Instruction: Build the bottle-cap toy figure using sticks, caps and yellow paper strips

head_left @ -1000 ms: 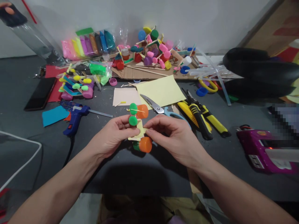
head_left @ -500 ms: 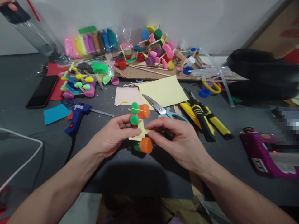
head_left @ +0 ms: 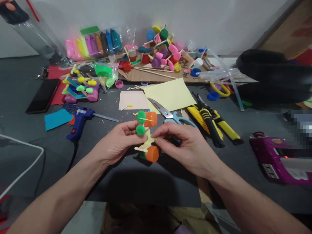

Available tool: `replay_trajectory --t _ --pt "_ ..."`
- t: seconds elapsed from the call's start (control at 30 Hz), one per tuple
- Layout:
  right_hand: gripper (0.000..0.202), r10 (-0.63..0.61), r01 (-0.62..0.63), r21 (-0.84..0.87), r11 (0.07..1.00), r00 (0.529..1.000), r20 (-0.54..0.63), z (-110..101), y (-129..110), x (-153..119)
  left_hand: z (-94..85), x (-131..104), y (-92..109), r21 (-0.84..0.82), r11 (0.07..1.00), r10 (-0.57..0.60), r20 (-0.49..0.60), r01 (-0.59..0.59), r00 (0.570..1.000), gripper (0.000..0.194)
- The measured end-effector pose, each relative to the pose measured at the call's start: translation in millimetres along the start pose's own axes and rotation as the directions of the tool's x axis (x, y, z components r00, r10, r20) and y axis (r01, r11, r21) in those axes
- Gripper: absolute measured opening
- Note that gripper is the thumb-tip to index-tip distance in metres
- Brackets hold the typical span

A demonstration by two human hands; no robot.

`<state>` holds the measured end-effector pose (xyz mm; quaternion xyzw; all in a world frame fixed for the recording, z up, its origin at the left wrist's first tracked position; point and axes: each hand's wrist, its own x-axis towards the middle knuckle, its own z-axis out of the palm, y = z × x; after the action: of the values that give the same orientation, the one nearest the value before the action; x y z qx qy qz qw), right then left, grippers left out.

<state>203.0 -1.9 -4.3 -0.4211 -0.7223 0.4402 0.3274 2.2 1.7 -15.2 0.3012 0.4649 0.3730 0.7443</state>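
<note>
Between my hands, above the dark table, is a small toy car (head_left: 147, 141) with a pale yellow body, orange bottle-cap wheels and green round pieces on one side. My left hand (head_left: 122, 138) is closed on its left side, the thumb lying on the yellow body. From the right, my right hand (head_left: 180, 143) pinches the edge of the yellow part between thumb and fingertips. Light-blue-handled scissors (head_left: 168, 113) lie just beyond my right hand, their blades over a pale yellow sheet (head_left: 173, 94). A pinkish sheet (head_left: 133, 100) bears a small yellow-tipped stick.
At left lie a blue glue gun (head_left: 80, 120), a phone (head_left: 42, 96) and a finished-looking toy car (head_left: 79, 87). Yellow-black pliers (head_left: 211, 126) and a purple device (head_left: 275, 159) are at right. Colourful toys (head_left: 165, 53) and clay packets (head_left: 97, 44) line the back.
The toy car has tilted slightly in my fingers, and its near orange wheel sits a little lower. Both hands keep their hold.
</note>
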Motion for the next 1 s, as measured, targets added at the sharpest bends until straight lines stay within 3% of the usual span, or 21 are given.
replay_trajectory --t 0.3,0.57,0.73,1.0 --pt "0.011 0.084 -0.086 0.079 0.993 0.996 0.028 -0.8 -1.0 0.1 3.4 -1.8 2.4 -0.014 1.0 -0.005 -0.03 0.005 1.0 0.027" --pt "0.013 0.119 -0.123 0.105 0.987 0.992 0.047 -0.6 -0.4 2.8 3.0 -2.0 2.8 -0.069 0.996 -0.057 0.008 0.058 0.998 0.022" --pt "0.014 0.1 -0.102 0.089 0.991 0.995 0.025 -0.2 1.3 3.5 2.2 -0.6 0.7 -0.103 0.992 -0.071 0.025 0.073 0.997 0.015" --pt "0.012 0.078 -0.077 0.08 0.994 0.997 -0.002 2.9 1.5 3.8 3.1 -1.3 -1.2 -0.122 0.99 -0.069 0.045 0.074 0.997 0.021"
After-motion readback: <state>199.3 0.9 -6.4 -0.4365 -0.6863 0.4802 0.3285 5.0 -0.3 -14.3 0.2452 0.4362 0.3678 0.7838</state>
